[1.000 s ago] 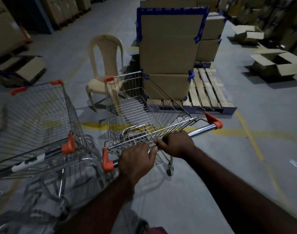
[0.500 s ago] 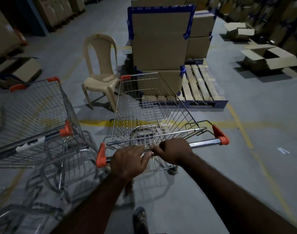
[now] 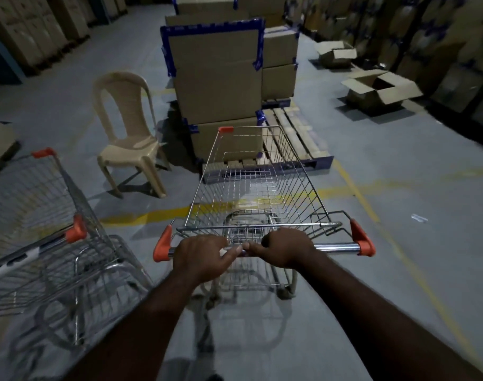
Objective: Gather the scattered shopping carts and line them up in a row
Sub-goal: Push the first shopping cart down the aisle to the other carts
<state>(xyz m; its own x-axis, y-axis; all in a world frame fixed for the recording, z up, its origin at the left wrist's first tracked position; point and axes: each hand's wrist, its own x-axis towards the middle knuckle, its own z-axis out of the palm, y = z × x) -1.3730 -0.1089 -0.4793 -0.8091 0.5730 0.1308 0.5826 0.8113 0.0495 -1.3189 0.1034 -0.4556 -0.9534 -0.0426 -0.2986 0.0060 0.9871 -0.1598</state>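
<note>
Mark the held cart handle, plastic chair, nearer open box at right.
held cart handle [image 3: 335,246], head view, bare chrome bar near its right end.
plastic chair [image 3: 128,154], head view, seat.
nearer open box [image 3: 369,99], head view, front wall.

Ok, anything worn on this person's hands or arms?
Nothing visible. The left hand and right hand are ungloved, and both forearms are uncovered to the frame's edge: no sleeve, watch or band. Dim light; small rings cannot be ruled out.

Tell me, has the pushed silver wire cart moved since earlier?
Yes: the silver wire cart swung right, from the beige plastic chair toward the stacked cardboard boxes.
</note>
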